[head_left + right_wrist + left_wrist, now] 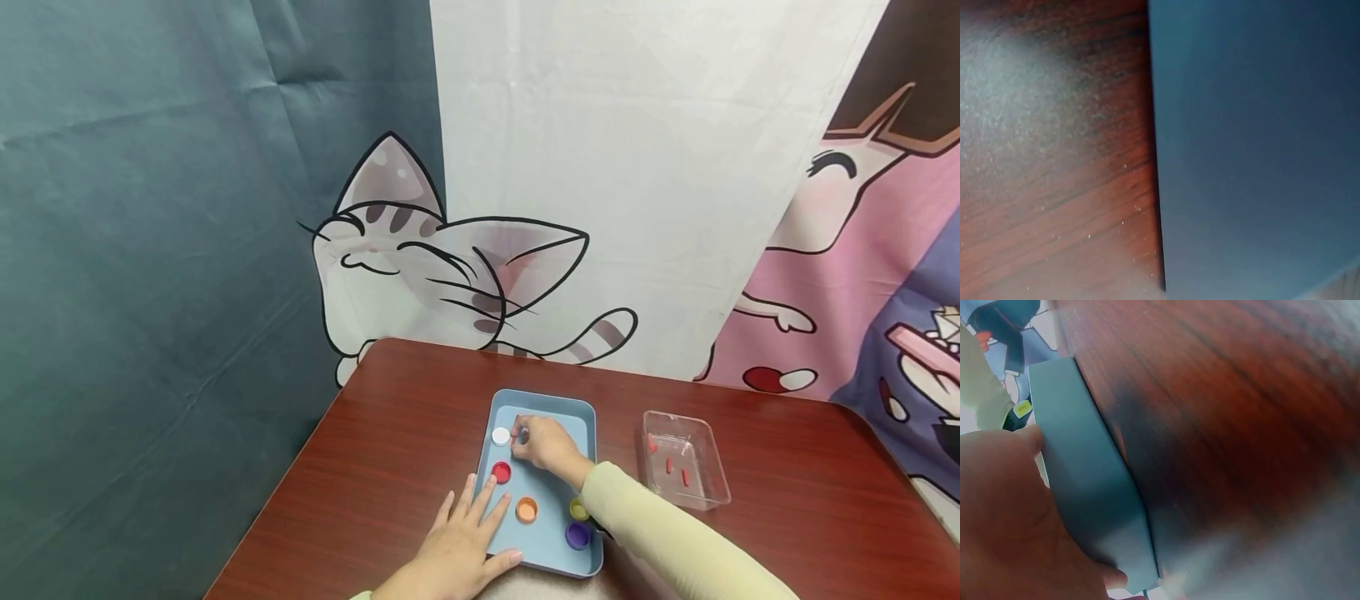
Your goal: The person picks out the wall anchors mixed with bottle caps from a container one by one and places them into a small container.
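A light-blue tray (551,550) lies on the table; its side wall (1088,450) fills the middle of the left wrist view. My left hand (457,546), fingers spread, rests over the tray's near left edge. Over the tray's far half, my right hand (551,446) pinches a small red stick (514,435) between thumb and fingertips, right beside a white cap (500,436). Down the tray sit a red cap (501,472) and an orange cap (527,510). A yellow cap (578,509) and a purple cap (577,535) are partly behind my right sleeve.
Right of the tray stands a clear plastic box (712,479) with several small red sticks (669,466) in it. My right forearm (675,533) reaches across between tray and box. Behind the brown table (420,408) hangs a printed curtain (637,167).
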Available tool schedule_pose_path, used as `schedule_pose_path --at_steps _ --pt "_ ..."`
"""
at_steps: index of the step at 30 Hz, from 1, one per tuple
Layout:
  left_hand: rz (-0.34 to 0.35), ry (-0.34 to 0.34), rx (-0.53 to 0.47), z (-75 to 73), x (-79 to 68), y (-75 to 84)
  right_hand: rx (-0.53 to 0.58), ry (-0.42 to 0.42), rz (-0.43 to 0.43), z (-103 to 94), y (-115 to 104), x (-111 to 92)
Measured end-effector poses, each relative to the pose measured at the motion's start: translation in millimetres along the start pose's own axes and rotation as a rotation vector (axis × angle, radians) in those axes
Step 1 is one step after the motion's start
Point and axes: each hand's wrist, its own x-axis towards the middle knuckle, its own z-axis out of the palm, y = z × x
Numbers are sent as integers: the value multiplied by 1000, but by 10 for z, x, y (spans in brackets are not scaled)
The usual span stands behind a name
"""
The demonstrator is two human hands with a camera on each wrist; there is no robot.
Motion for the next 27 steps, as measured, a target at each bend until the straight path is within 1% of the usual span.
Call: schedule_pose_path --at_steps 6,10,15,23,27 --pt "-12 -18 -4 -4 12 -1 -18 -5 -42 -44 5 -30" --pt "-16 -20 -5 -11 4 -1 -10 -27 -36 -58 8 -40" --pt "-10 -6 -4 -7 0 -5 10 -43 -17 -55 3 -22" --pt "1 21 7 17 7 -20 20 -66 -13 -73 14 7" --pt "11 28 4 15 2 -20 50 -70 -51 -158 36 -29"
